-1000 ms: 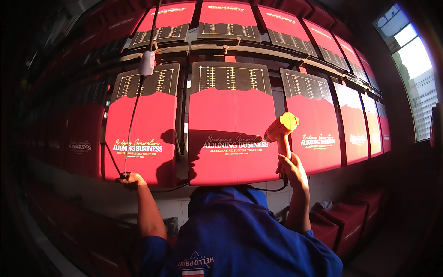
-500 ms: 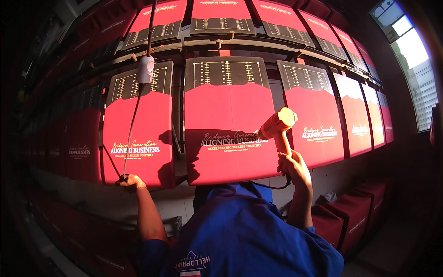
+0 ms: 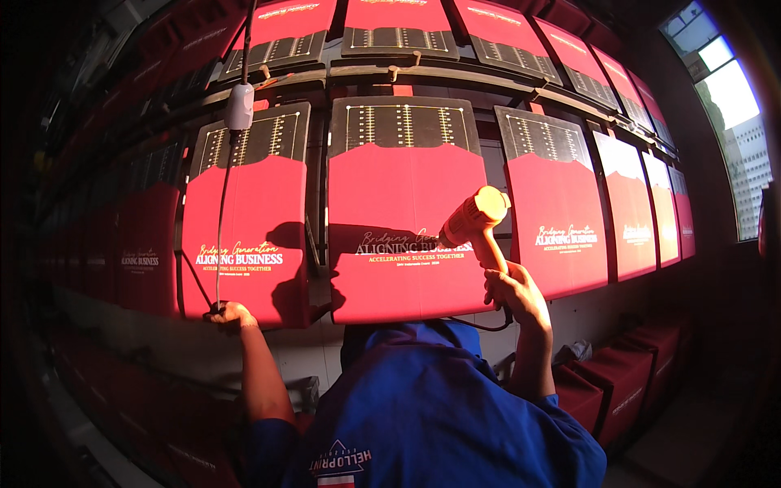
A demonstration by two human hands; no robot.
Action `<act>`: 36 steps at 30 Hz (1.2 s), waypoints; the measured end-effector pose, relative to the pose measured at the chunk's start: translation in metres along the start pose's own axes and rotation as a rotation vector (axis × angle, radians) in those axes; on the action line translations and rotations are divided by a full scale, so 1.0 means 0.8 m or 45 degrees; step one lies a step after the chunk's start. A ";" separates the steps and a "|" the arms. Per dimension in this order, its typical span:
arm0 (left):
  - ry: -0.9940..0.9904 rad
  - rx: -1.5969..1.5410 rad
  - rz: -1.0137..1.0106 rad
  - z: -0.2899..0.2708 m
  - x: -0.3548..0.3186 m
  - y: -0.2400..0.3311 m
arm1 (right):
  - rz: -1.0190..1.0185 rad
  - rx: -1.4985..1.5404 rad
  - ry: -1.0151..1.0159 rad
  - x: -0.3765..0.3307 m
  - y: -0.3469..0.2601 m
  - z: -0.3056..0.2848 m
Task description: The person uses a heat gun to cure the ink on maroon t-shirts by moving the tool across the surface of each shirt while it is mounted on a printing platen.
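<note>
My right hand (image 3: 521, 296) is closed round the handle of an orange heat gun (image 3: 482, 218). Its nozzle points left at the printed lettering on the middle red fabric panel (image 3: 407, 191), and whether it touches the cloth I cannot tell. This panel lies over a dark board (image 3: 404, 126) with ruler-like markings at its far end. On the left, the fingers of my left hand (image 3: 232, 315) are closed on a thin hanging cable (image 3: 220, 215), near the lower edge of the left red panel (image 3: 259, 207). Higher on the cable hangs a pale connector (image 3: 240, 106).
More red panels on boards stand to the right (image 3: 553, 211) and in a far row (image 3: 399, 16) behind a rail (image 3: 455, 76). Below right are dark red panels (image 3: 622, 374). The heat gun's cord (image 3: 480, 328) loops under the middle panel. A bright window (image 3: 726, 89) is at far right.
The heat gun has shifted a little left and up along the lettering. The pale connector has swung left and up. Both hands keep their hold, and the shadow on the cloth has moved left.
</note>
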State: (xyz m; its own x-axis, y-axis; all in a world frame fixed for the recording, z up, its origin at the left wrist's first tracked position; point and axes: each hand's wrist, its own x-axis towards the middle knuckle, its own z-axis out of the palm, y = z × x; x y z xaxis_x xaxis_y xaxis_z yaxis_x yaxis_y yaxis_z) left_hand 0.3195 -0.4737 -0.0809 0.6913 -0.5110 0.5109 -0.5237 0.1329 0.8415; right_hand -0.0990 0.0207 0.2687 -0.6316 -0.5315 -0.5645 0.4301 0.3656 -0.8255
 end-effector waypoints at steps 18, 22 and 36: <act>-0.267 0.655 -0.200 -0.019 -0.023 0.086 | -0.088 -0.085 -0.037 -0.005 0.009 0.036; -0.291 0.333 -0.375 -0.041 0.023 0.025 | 0.018 -0.032 -0.226 0.008 -0.004 0.033; -0.427 0.459 0.118 -0.085 -0.012 0.151 | -0.089 -0.073 -0.068 0.001 -0.009 0.078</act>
State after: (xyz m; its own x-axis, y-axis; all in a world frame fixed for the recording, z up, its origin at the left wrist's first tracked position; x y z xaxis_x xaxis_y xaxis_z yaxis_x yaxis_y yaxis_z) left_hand 0.2835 -0.3950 0.0278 0.4663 -0.7637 0.4465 -0.7550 -0.0806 0.6507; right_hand -0.0625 -0.0303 0.2741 -0.6227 -0.5967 -0.5062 0.3477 0.3685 -0.8622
